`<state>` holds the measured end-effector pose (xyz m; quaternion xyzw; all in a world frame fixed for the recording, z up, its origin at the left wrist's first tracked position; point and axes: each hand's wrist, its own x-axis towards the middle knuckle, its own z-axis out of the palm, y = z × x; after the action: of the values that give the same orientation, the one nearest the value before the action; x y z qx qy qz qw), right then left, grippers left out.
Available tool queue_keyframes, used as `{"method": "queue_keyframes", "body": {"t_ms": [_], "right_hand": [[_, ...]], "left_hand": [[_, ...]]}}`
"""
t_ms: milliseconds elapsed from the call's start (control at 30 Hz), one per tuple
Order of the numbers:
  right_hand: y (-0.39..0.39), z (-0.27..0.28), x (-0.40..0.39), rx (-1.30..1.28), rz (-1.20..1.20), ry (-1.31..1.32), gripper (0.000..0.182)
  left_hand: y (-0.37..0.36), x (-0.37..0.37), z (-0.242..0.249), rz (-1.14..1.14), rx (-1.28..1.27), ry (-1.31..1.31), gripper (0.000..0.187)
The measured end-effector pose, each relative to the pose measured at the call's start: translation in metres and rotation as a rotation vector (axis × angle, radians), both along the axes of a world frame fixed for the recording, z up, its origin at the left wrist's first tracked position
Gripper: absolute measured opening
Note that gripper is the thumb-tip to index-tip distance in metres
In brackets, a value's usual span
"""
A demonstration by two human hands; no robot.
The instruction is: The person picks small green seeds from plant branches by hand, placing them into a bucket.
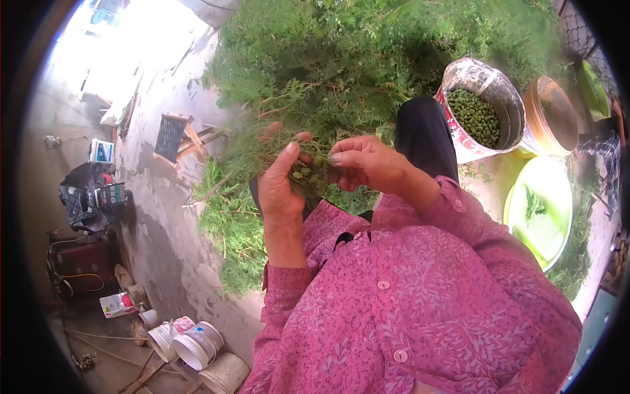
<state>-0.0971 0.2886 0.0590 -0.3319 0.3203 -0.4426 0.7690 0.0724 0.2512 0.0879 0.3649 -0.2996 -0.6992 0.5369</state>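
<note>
My left hand [281,180] is closed around a feathery green conifer sprig [266,152] with clustered small green cones or seed pods at its lower end. Fingers of my right hand [375,163] are pinched together at the edge of that cluster; what lies between the fingertips is too small to make out. Both hands are in front of my lap, over a large heap of cut green branches [328,72]. To the right of my knee stands a red and white bucket [453,134], partly filled with small green pieces [471,118].
Beyond the bucket is an orange-brown tub [548,108]. A bright green basin [554,203] with a sprig in it sits at right. On the left are a small wooden stool [172,139], white buckets [197,345] and a dark padded seat [85,197].
</note>
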Motion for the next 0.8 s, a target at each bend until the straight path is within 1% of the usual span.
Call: {"method": "queue_keyframes", "body": {"t_ms": [33,67,133,167,233,267,300,333,433,567,633,667,733,767,800], "right_hand": [[0.0,-0.002,-0.002,0.099,0.045,-0.123,0.016],[0.0,-0.004,-0.003,0.101,0.045,-0.122,0.016],[0.0,-0.008,-0.005,0.125,0.095,-0.302,0.016],[0.0,-0.008,-0.006,0.125,0.095,-0.302,0.016],[0.001,-0.007,-0.008,0.149,0.09,-0.395,0.019],[0.001,-0.007,-0.008,0.149,0.089,-0.394,0.019],[0.001,-0.008,-0.008,0.158,0.098,-0.378,0.023],[0.0,-0.009,-0.008,0.166,0.108,-0.362,0.026],[0.001,-0.01,-0.008,0.211,0.145,-0.34,0.031],[0.001,-0.009,-0.007,0.229,0.122,-0.358,0.03],[0.003,-0.006,-0.006,0.252,0.038,-0.336,0.026],[0.003,-0.008,-0.005,0.25,0.038,-0.336,0.026],[0.002,-0.015,-0.003,0.158,0.046,-0.262,0.023],[0.002,-0.016,-0.002,0.155,0.045,-0.262,0.023],[0.002,-0.017,-0.002,0.111,0.049,-0.202,0.021]], "left_hand": [[-0.001,0.001,-0.004,0.006,-0.019,-0.044,0.035],[-0.001,0.002,-0.007,0.007,-0.018,-0.044,0.035],[-0.002,0.005,-0.012,0.016,0.05,-0.111,0.028],[-0.002,0.006,-0.014,0.016,0.05,-0.111,0.028],[0.0,0.008,-0.016,0.001,0.07,-0.12,0.022],[0.001,0.008,-0.016,0.0,0.071,-0.119,0.022],[0.002,0.008,-0.016,0.01,0.093,-0.134,0.014],[0.002,0.008,-0.016,0.022,0.115,-0.15,0.011],[0.003,0.007,-0.012,0.071,0.159,-0.156,0.013],[-0.002,0.012,-0.016,0.109,0.191,-0.166,0.014],[-0.002,0.012,-0.013,0.137,0.245,-0.145,0.015],[-0.002,0.012,-0.014,0.136,0.243,-0.145,0.015],[-0.002,0.012,-0.013,0.171,0.27,-0.126,0.013],[-0.002,0.012,-0.012,0.169,0.267,-0.126,0.013],[-0.002,0.011,-0.011,0.171,0.262,-0.128,0.013]]}}
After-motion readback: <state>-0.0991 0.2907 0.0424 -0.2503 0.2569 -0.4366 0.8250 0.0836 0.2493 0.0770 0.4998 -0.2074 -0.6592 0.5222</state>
